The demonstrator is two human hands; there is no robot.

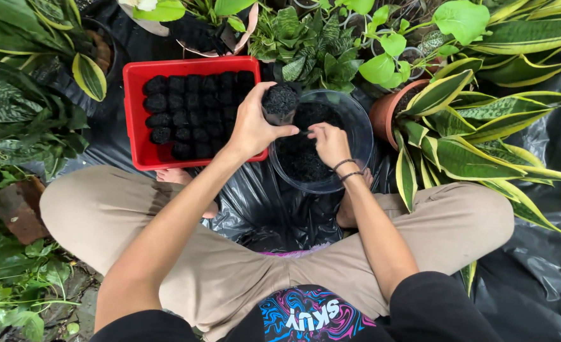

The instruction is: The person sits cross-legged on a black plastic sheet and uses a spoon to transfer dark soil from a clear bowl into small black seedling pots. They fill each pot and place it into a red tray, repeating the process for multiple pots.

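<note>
Small black grow bag, packed with dark soil, is held over the near rim of the clear bowl, next to the red tray of filled bags. Left hand is clamped around its side. Right hand is down in the bowl's soil, fingers curled together on a thin tool (can't tell what kind). Risks: soft bag tips or gets squeezed, and soil spills onto the black plastic sheet; an elbow could knock the terracotta pot.
</note>
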